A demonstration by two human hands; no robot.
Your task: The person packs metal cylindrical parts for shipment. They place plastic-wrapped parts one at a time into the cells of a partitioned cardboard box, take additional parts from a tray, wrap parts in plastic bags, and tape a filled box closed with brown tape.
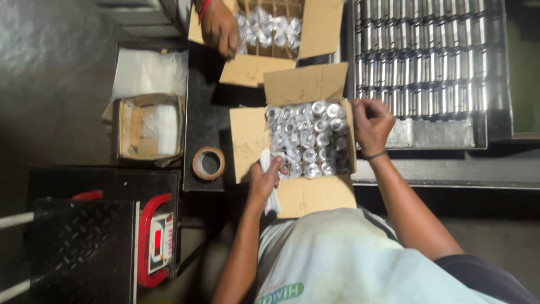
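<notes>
An open cardboard box [249, 138] stands in front of me, packed with several shiny metal cylinders [308, 138] wrapped in clear plastic. My left hand [264, 179] rests at the box's near left corner, closed on a white cloth [272, 198]. My right hand [371, 124] is at the box's right edge, fingers curled in; whether it holds a cylinder cannot be seen. A second open box [322, 28] of similar cylinders stands beyond, where another person's hand [220, 28] touches its left flap.
A metal tray [433, 132] of several rows of cylinders lies at right. A roll of brown tape [208, 163] sits on the dark table left of my box. Further left are a small open carton [149, 126], a plastic bag [147, 70] and a red-framed weighing scale [156, 242].
</notes>
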